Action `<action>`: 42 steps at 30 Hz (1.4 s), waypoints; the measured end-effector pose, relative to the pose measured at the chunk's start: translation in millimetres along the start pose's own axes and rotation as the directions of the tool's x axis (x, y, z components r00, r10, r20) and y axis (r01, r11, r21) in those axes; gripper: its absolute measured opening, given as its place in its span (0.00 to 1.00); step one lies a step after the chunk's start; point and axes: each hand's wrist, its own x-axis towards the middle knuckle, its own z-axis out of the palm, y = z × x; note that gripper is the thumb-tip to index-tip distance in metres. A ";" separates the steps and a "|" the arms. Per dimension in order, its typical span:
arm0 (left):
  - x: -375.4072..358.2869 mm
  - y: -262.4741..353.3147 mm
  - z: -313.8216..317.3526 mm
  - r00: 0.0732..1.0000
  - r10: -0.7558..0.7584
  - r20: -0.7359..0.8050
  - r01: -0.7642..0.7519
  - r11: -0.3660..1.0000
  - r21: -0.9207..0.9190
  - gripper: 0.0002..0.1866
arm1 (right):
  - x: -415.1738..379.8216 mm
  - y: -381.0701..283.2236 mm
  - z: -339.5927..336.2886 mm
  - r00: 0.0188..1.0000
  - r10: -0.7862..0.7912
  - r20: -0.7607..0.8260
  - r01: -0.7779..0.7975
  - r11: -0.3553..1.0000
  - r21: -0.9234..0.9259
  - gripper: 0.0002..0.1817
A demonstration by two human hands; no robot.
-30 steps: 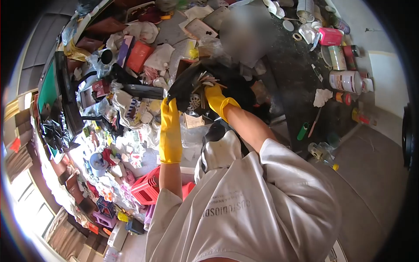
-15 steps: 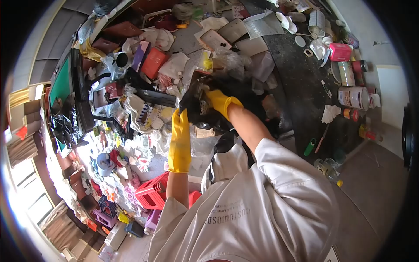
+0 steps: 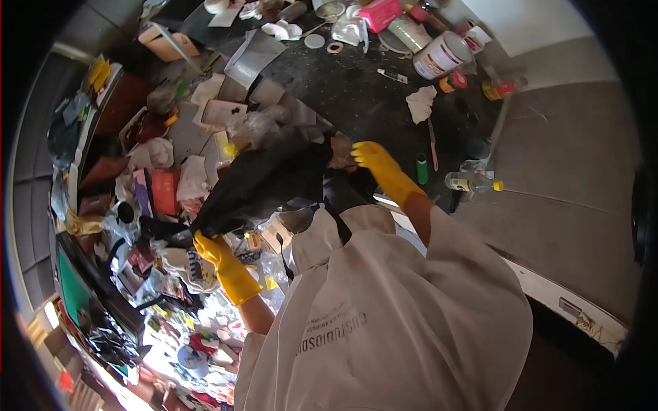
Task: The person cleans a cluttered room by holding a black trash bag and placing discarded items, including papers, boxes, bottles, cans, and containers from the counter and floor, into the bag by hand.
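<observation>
A black plastic bag [image 3: 267, 175] stretches across the middle of the view in front of my body. At its lower left corner my left hand [image 3: 214, 252], in a yellow rubber glove, is closed on the bag's edge. My right hand [image 3: 375, 161], gloved the same way, is off to the bag's right with its fingers apart, above the dark tabletop [image 3: 329, 79]. Nothing shows in its grasp. Close to its fingertips lies a clear plastic piece [image 3: 340, 151]. The inside of the bag is hidden.
Beyond my right hand are a green tube [image 3: 421, 168], a clear bottle [image 3: 473, 182], a crumpled tissue [image 3: 421, 104] and a large can [image 3: 442, 55]. Boxes, including a red one [image 3: 164, 192], and loose litter crowd the left. A green board [image 3: 73, 288] stands far left.
My right hand has come out of the bag and moved right, its fingers now apart. The bag is spread wider between my hands. The view has turned toward the right.
</observation>
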 end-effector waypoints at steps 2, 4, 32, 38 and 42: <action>10.5 2.1 -4.2 0.999 0.046 0.029 -0.046 0.999 0.005 0.23 | -34.8 -60.0 -17.2 0.982 -0.045 -0.184 0.051 0.998 0.027 0.22; 14.6 2.3 -7.6 0.997 0.045 0.060 -0.050 0.995 0.087 0.23 | -50.8 -110.2 2.1 0.782 -0.223 -0.582 -0.033 0.918 -0.396 0.23; 41.4 9.2 13.0 0.917 -0.223 0.332 0.083 0.917 0.389 0.17 | -74.2 -230.4 -28.4 0.044 -0.548 -0.836 -0.242 0.806 -0.541 0.11; 64.1 68.1 13.2 0.923 -0.125 0.363 -0.007 0.940 0.342 0.23 | -94.8 -153.3 -18.9 0.349 -0.500 -0.792 -0.770 0.329 -0.547 0.20; 61.3 50.6 20.5 0.928 -0.074 0.365 -0.050 0.947 0.317 0.24 | -98.4 -137.9 -49.3 0.373 -0.604 -0.704 -0.750 0.250 -0.612 0.22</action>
